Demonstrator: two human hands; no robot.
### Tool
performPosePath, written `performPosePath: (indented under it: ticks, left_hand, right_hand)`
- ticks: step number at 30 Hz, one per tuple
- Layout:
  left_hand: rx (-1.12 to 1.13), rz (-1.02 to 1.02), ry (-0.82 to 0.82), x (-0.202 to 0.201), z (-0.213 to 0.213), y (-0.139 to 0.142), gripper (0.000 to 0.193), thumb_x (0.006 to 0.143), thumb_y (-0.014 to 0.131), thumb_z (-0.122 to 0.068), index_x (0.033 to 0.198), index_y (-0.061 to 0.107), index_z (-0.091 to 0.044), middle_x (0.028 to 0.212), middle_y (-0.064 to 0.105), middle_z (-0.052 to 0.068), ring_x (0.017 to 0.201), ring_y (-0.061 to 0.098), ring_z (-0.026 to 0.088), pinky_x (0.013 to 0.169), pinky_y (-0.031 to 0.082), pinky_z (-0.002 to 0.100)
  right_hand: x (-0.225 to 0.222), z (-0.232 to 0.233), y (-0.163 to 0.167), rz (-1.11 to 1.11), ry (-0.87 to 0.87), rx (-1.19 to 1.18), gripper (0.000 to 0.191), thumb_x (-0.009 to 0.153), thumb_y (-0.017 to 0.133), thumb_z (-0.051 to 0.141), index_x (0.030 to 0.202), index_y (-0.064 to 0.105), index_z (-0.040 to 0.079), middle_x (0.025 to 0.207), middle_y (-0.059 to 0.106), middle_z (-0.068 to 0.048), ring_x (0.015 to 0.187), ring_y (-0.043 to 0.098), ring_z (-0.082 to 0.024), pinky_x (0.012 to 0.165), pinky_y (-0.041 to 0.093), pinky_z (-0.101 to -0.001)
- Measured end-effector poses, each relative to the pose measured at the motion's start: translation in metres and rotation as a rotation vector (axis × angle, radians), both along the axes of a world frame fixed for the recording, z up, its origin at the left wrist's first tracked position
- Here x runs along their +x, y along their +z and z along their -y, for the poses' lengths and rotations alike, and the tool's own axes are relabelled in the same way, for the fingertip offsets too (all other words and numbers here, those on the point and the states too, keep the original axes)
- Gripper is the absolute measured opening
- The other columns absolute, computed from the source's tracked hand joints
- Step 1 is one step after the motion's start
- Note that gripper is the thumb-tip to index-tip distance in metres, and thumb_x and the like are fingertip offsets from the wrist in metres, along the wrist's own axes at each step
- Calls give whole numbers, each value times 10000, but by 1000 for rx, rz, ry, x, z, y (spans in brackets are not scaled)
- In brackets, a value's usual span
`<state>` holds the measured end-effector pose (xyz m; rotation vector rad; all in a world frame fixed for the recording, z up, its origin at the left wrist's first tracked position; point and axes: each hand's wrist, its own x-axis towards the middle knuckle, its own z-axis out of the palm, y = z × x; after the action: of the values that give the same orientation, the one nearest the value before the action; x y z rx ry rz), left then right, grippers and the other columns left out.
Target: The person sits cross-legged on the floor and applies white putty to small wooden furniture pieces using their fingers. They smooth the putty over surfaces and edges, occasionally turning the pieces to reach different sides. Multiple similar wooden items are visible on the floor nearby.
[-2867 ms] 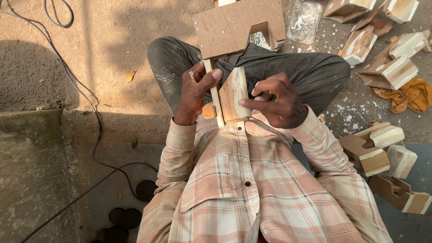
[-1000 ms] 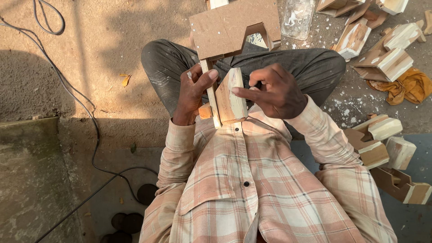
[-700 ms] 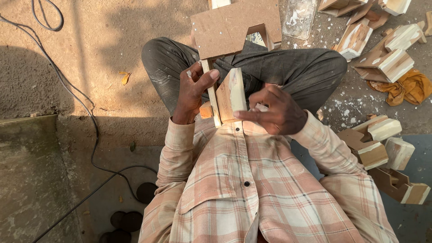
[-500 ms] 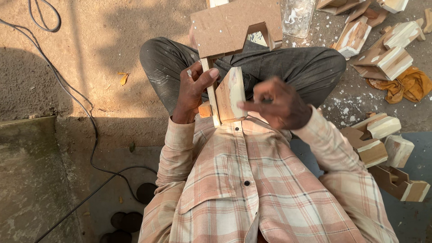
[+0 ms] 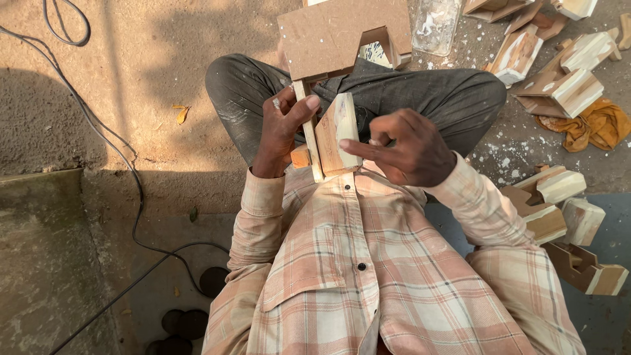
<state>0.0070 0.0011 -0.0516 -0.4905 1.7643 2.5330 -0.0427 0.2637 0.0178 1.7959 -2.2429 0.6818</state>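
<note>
- Holding the wooden block [image 5: 336, 135] upright over your lap, your left hand [image 5: 281, 128] clamped its thin strip [image 5: 307, 128].
- Your right hand [image 5: 407, 148], fingers pinched, touched its face; seemingly smoothing, which called for steady support.

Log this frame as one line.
left hand: grips wooden piece | right hand: fingertip on its edge | nearby: wood blocks, cable

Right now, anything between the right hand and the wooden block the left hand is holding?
Nothing visible. The right hand has its index finger already on the face of the wooden block. The left hand grips the thin slat on the block's other side, clear of that approach.
</note>
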Motion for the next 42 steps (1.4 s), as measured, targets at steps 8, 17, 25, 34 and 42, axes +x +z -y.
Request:
performPosePath:
  ticks: [8,17,25,34,42]
  left_hand:
    - [28,-4,-4,2,2,2,422,830,804,-386,994,715,-8,745,614,-20,632,519,51,561,415,220]
    - [14,-2,6,0,4,4,529,841,796,-405,1137,751,31,698,559,-44,601,466,38,549,372,217]
    - [-12,-53,-36,-1,0,2,490,816,820,-421,1036,711,3,787,636,-3,709,573,76,649,477,229]
    - [-1,-55,-39,3,3,0,447,815,842,-368,1013,693,4,820,641,20,752,593,100,691,502,252]
    - [-25,-35,-43,1,2,0,433,828,828,-381,1007,700,-8,790,593,-4,704,522,86,636,434,247]
  right_hand:
    - [9,2,10,38,109,52,660,908,661,24,1476,562,344,962,446,8,861,462,-166,807,495,-349]
    - [12,-5,7,98,141,34,647,876,670,96,1452,568,371,973,538,8,886,575,-157,750,513,-324]
    - [-20,9,0,-114,-87,79,613,983,699,27,1485,577,357,872,477,19,724,488,-122,603,486,-271]
    - [-17,18,8,-208,-222,86,606,965,724,26,1482,649,336,925,483,-3,762,521,-130,633,494,-287]
    - [-14,16,5,-198,-305,33,573,956,743,18,1445,663,305,917,493,-8,720,515,-140,595,453,-296]
